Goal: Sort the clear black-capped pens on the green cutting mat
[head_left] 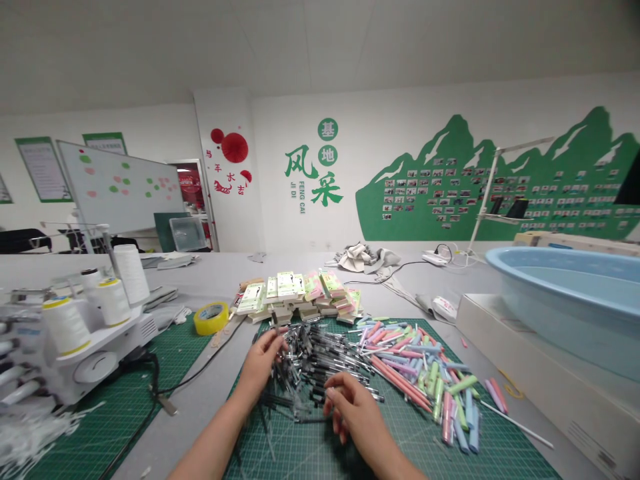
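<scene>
Left hand (260,361), right hand (356,412), fingers curled, can't tell if either pinches anything, black pens (327,355) between, pastel tubes (401,384) rightward

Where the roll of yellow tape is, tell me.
In the head view, the roll of yellow tape lies left of centre, between the white thread cones and the left hand.

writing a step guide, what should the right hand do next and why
Probably close the right hand on one of the black pens: it curls at their near edge, while the left hand is at their left side.
</scene>
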Motion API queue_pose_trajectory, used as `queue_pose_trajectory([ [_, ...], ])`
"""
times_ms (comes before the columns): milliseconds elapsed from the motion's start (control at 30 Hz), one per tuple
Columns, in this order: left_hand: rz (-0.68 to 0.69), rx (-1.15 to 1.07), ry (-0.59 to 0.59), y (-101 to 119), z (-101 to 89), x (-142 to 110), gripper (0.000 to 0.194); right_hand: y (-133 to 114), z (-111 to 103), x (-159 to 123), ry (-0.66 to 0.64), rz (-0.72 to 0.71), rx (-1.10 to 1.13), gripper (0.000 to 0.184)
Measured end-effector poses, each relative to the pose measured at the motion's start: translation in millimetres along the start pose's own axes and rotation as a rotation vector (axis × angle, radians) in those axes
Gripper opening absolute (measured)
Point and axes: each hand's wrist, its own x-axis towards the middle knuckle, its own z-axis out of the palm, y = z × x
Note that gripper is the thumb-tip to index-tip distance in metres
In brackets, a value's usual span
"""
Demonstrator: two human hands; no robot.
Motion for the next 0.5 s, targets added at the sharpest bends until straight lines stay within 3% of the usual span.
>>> queue_pose_trajectory([
  [100, 0.018, 0.506, 0.269, -31.6, -45.3, 22.7, 0.038, -3.2, -0.9, -1.6, 0.009, -0.022, -0.004, 0.02],
  [200, -0.043, 0.825, 0.259, -60.7, -73.7, 33.5, 0.035, -5.3, -1.4, -3.1, 0.013, -0.029, 0.0, 0.018],
  [333, -0.041, 0.947, 0.201, -78.5, -77.9, 36.6, 0.038, -5.9, -1.4, -3.6, 0.01, -0.037, 0.008, 0.016],
  [500, -0.007, 0.962, 0.155, -80.3, -69.9, 36.5, 0.039, -2.8, -1.8, -2.7, 0.01, -0.039, 0.014, 0.016],
])
